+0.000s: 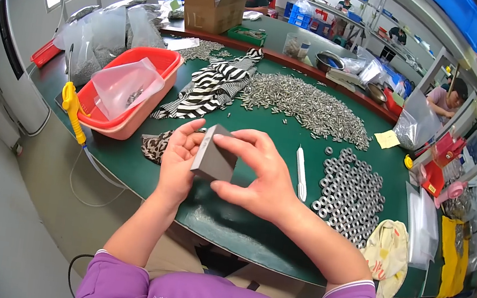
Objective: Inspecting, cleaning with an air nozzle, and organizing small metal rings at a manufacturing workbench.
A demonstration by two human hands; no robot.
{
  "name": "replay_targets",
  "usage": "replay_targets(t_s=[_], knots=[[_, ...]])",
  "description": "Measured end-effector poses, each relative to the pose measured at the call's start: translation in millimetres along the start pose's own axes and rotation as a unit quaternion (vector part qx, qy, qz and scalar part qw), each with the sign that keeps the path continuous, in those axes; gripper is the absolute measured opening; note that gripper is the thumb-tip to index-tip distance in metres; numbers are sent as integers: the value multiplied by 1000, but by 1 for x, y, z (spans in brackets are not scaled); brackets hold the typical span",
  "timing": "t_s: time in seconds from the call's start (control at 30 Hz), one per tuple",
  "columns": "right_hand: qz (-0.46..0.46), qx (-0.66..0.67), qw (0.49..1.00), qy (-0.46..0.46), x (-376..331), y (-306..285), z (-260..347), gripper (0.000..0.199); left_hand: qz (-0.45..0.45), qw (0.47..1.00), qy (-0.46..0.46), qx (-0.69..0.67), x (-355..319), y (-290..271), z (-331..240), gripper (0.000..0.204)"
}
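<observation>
A dark grey rectangular block [217,159] is held up over the front part of the green table, tilted, with a lighter narrow side that shows small marks or holes. My left hand [180,154] holds it along its left side, palm turned up and fingers partly curled. From the right, my right hand [261,179] grips it, with thumb at the lower edge and fingers at the top. Beyond the hands lies a large heap of small metal pins [307,104]. Many metal rings [350,194] are spread to the right, near a white pen-like tool [301,174].
A red basin [163,82] with a plastic bag stands at the left, beside a yellow air gun [70,106]. Striped cloth [213,85] lies mid-table; a pale glove [387,253] rests near the right edge. A cardboard box [211,10] stands behind. Several people work farther off.
</observation>
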State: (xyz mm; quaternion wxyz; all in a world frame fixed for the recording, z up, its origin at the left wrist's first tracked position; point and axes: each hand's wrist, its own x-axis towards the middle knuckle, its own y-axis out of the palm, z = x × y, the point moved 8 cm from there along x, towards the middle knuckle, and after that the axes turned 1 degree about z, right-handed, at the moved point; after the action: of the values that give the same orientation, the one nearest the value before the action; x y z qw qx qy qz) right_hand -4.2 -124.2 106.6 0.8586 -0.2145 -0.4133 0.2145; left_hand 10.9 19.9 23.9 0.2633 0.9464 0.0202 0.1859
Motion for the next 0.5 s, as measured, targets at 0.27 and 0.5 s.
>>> replay_targets(t_s=[0.27, 0.5], knots=[[10, 22, 999, 31, -1, 0, -6, 59, -24, 1000, 4, 11, -1, -3, 0, 53], [-44, -10, 997, 64, -2, -16, -32, 55, 12, 998, 22, 50, -1, 14, 0, 55]])
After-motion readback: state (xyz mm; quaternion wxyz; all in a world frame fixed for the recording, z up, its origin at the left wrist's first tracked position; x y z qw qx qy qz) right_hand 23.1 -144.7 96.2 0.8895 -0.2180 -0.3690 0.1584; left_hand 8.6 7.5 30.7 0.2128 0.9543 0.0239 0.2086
